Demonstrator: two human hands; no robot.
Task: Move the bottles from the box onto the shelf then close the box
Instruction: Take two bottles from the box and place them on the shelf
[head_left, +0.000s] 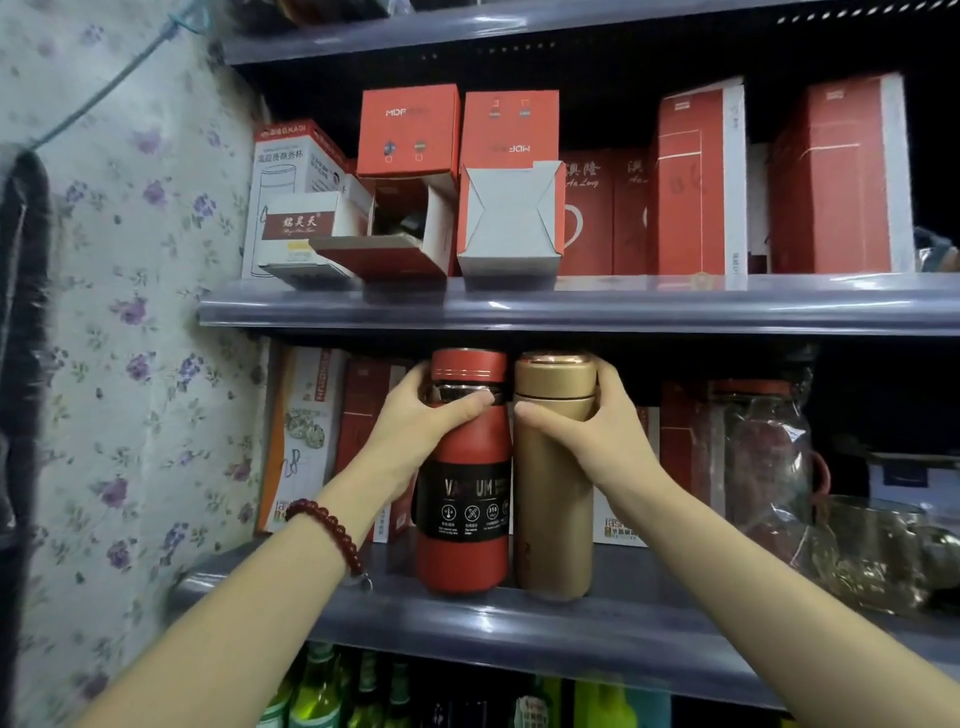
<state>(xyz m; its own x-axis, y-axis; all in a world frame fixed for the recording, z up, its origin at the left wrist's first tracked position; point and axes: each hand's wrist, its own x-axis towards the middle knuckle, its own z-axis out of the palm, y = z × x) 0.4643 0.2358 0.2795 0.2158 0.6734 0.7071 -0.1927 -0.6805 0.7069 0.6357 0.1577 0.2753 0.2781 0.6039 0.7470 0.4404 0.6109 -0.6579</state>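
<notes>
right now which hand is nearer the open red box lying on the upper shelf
Left. The left hand, gripping the red vacuum bottle, sits almost directly below the open red box. The right hand, gripping the gold metal bottle, is below it and farther right.

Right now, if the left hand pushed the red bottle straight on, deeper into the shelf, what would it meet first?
Probably the red boxes standing at the back of the lower shelf, directly behind the red bottle that the left hand grips. The gap between them is unclear in this single view.
</notes>
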